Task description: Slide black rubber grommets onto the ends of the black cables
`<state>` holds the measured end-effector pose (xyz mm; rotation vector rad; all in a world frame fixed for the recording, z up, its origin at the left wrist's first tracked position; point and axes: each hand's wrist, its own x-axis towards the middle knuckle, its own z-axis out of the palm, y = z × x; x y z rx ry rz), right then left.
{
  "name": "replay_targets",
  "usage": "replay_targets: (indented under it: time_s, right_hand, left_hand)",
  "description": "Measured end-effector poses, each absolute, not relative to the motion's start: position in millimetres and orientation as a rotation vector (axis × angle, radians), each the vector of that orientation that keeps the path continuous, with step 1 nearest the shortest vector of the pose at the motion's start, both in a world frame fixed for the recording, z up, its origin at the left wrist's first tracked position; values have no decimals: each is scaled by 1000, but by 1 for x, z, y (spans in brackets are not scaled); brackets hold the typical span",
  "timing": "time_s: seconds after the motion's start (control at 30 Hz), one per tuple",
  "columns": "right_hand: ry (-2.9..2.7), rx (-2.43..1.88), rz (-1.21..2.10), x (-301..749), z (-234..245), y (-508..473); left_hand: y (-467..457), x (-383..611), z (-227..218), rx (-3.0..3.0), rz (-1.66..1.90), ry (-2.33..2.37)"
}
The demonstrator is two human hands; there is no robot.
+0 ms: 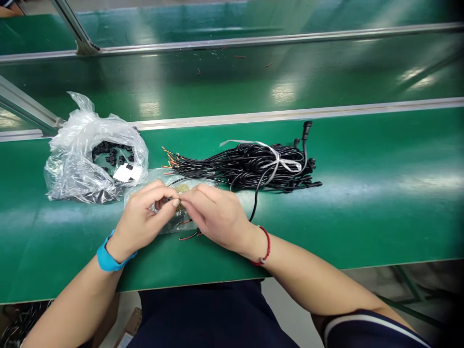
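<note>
My left hand (pixel 143 217) and my right hand (pixel 219 217) meet fingertip to fingertip near the bench's front edge. Both are closed in a pinch on something too small to make out. Beneath them lies a flat clear plastic bag (pixel 150 227) with small brass-coloured pieces (pixel 183 189). Loose thin wire ends (pixel 188 237) poke out below my right hand. A black cable (pixel 255 203) curves from behind that hand up to a bundle of black cables (pixel 246 166), tied with a white strip. Bare coloured wire ends (pixel 172 157) fan out at the bundle's left.
An open clear plastic bag (pixel 72 159) of small black parts (pixel 112 154) sits at the left, a white label (pixel 127 172) at its opening. Behind the green bench (pixel 362 193) run metal rails (pixel 253 116). Wire scraps (pixel 239 57) lie beyond them.
</note>
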<state>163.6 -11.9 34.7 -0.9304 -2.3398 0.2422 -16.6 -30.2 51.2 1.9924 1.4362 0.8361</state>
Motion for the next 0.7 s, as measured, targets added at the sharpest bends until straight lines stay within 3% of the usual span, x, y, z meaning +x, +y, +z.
replay_targets:
  time_s: [0.33, 0.5, 0.7]
  right_hand:
    - [-2012, -886, 674, 172, 49, -9]
    - [-2009, -907, 663, 172, 49, -10]
    - [-2138, -968, 429, 173, 43, -10]
  left_hand:
    - [-28, -8, 45, 923, 1057, 1024]
    - [-29, -6, 41, 836, 1039, 952]
    - [-30, -4, 41, 754, 1011, 925]
